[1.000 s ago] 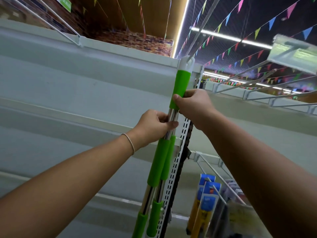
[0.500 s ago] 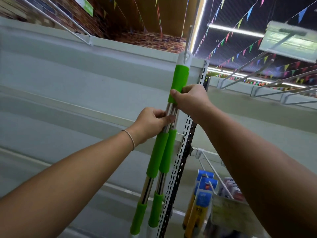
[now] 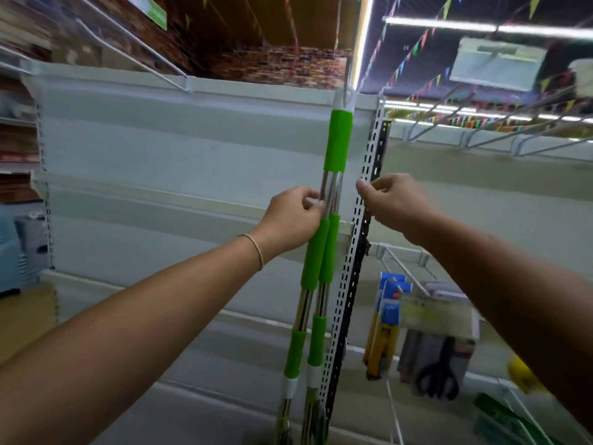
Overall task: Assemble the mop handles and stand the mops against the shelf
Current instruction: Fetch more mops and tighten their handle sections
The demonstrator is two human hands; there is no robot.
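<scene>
Two steel mop handles with green grips stand upright side by side against the white shelf [image 3: 160, 149], beside its perforated upright [image 3: 351, 284]. The left mop handle [image 3: 313, 255] and the right mop handle [image 3: 328, 261] overlap higher up; a long green grip [image 3: 337, 139] with a white cap tops them. My left hand [image 3: 295, 220] holds the bare steel section with thumb and fingertips. My right hand [image 3: 396, 203] is off the handles, a little to their right, fingers loosely curled, holding nothing. The mop heads are out of view below.
Wire hooks [image 3: 404, 264] right of the upright carry blue and yellow packs [image 3: 388, 316] and packaged scissors [image 3: 439, 374]. A shelf ledge [image 3: 160, 195] runs behind the handles. A blue object [image 3: 19, 252] stands at the far left. More wire hooks stick out overhead.
My right hand has let go of the upper green grip and moved right, away from the handles. My left hand's grip has loosened to the fingertips. The view has tilted down.
</scene>
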